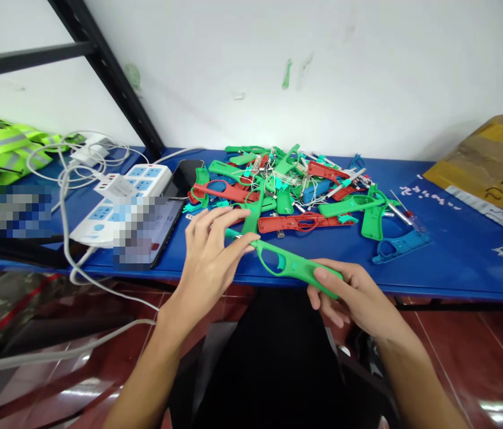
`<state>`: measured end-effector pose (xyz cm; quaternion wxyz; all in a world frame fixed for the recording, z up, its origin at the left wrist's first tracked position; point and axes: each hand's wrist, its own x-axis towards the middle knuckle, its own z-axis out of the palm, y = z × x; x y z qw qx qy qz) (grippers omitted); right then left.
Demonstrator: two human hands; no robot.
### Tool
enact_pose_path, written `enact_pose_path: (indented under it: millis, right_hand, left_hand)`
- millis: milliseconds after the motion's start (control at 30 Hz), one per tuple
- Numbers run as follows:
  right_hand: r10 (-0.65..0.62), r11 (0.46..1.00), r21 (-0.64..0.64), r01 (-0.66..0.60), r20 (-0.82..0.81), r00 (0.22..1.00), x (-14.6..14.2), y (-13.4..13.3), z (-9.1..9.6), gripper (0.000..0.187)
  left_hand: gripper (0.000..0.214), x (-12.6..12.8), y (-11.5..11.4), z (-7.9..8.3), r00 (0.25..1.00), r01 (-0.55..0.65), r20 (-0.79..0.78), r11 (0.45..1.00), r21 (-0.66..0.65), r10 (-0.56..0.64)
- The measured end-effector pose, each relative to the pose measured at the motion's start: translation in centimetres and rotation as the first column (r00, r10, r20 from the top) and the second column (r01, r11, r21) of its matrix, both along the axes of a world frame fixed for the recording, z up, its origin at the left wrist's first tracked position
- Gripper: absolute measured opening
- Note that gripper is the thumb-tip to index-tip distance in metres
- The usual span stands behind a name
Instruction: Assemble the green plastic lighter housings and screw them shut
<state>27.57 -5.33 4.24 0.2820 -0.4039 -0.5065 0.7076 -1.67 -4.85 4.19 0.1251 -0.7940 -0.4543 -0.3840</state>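
Note:
A green long-neck lighter point(298, 268) is held between both hands at the table's front edge, its open trigger ring facing up. My left hand point(211, 253) pinches its narrow nozzle end with thumb and fingertips. Around the handle end, my right hand point(358, 292) has closed, thumb on top. Just behind lies a heap of lighter parts: green casing halves point(344, 205), red casing halves point(307, 222), thin white wires and clear fuel tanks point(284, 179). A blue casing half point(405, 244) rests at the right of the heap.
A white power strip point(150, 176) with cables and a phone point(171, 226) are at the left. A hi-vis vest point(5, 149) lies further left, past a black metal post point(117, 77). A taped cardboard box point(496, 173) sits at the right of the blue table point(456, 256).

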Motion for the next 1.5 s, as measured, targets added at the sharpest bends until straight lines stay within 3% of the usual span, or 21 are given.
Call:
enact_pose_path:
  millis: [100,167,233,300,367,400,467,600,733,833,933,1033,1133,1233,1300,1367,1467,1500]
  right_hand:
    - [-0.084,0.996,0.015,0.084,-0.041,0.996,-0.4,0.1,-0.5,0.046]
    - [-0.135,0.989,0.047,0.139,-0.079,0.988,-0.5,0.0,-0.8,0.042]
    - [-0.173,0.978,0.098,0.187,-0.135,0.976,-0.6,-0.2,-1.0,0.036]
    - [-0.185,0.966,0.148,0.211,-0.168,0.968,-1.0,-0.5,-1.0,0.033]
    - [-0.170,0.963,0.182,0.201,-0.170,0.971,-1.6,-0.9,-1.0,0.032]
    - [-0.158,0.963,0.192,0.191,-0.170,0.973,-1.9,-1.1,-1.0,0.031]
    - [-0.134,0.966,0.194,0.170,-0.188,0.973,-2.5,-1.4,-0.8,0.032]
    - [-0.030,0.988,0.145,0.061,-0.211,0.977,-2.8,-1.8,-0.5,0.044]
    - [0.089,0.990,0.131,-0.060,-0.224,0.970,-2.5,-1.7,-0.5,0.045]
    - [0.134,0.978,0.187,-0.095,-0.208,0.969,-2.5,-1.9,-0.8,0.045]
    - [0.101,0.955,0.294,-0.048,-0.170,0.980,-2.7,-2.2,-0.9,0.045]
    - [0.107,0.919,0.391,-0.045,-0.137,0.985,-2.8,-2.5,-0.6,0.044]
    - [0.166,0.908,0.408,-0.094,-0.146,0.975,-3.1,-2.8,-0.4,0.042]
    - [0.141,0.903,0.426,-0.061,-0.160,0.977,-3.4,-3.1,-0.6,0.046]
    - [0.094,0.874,0.485,-0.017,-0.136,0.986,-3.6,-3.2,-0.9,0.048]
    - [0.054,0.864,0.503,0.024,-0.139,0.989,-3.7,-3.2,-1.6,0.051]
    - [0.013,0.905,0.419,0.069,-0.190,0.982,-3.9,-3.3,-2.7,0.061]
    - [-0.001,0.915,0.395,0.080,-0.194,0.981,-4.0,-3.3,-3.1,0.064]
  left_hand:
    - [0.056,0.7,-0.2,-0.8,0.991,-0.022,0.135,1.000,0.005,0.021]
    - [0.073,2.4,-1.0,-1.5,0.937,-0.015,0.350,0.999,0.031,0.003]
    - [0.060,4.7,-1.9,-1.9,0.756,0.021,0.654,1.000,0.011,-0.024]
    - [0.050,7.2,-2.5,-1.7,0.453,0.229,0.892,0.968,-0.107,-0.008]
    - [0.054,9.1,-2.2,-0.8,0.206,0.564,0.972,0.798,-0.211,0.112]
    - [0.057,9.7,-1.8,-0.3,0.107,0.651,0.982,0.735,-0.188,0.156]
    - [0.053,10.5,-0.7,0.8,-0.002,0.675,0.989,0.729,-0.110,0.151]
    - [0.038,10.7,0.5,1.7,0.038,0.643,0.990,0.755,-0.127,0.135]
    - [0.038,10.5,-0.4,1.6,0.085,0.624,0.988,0.765,-0.156,0.131]
    - [0.038,10.1,-1.1,1.8,0.138,0.591,0.986,0.791,-0.157,0.092]
    - [0.038,9.6,-1.6,2.4,0.208,0.558,0.978,0.820,-0.127,0.009]
    - [0.038,9.1,-1.9,2.7,0.227,0.610,0.971,0.788,-0.085,-0.071]
    - [0.040,8.9,-2.3,2.6,0.232,0.673,0.963,0.737,-0.057,-0.138]
    - [0.045,9.1,-2.7,2.3,0.260,0.696,0.957,0.712,-0.094,-0.127]
    - [0.047,9.5,-2.8,2.1,0.250,0.708,0.964,0.696,-0.120,-0.088]
    - [0.051,10.1,-2.9,2.0,0.191,0.736,0.980,0.668,-0.107,-0.053]
    - [0.061,11.4,-2.9,1.6,0.105,0.786,0.994,0.613,-0.077,-0.010]
    - [0.062,11.8,-2.9,1.5,0.090,0.782,0.996,0.618,-0.075,0.008]
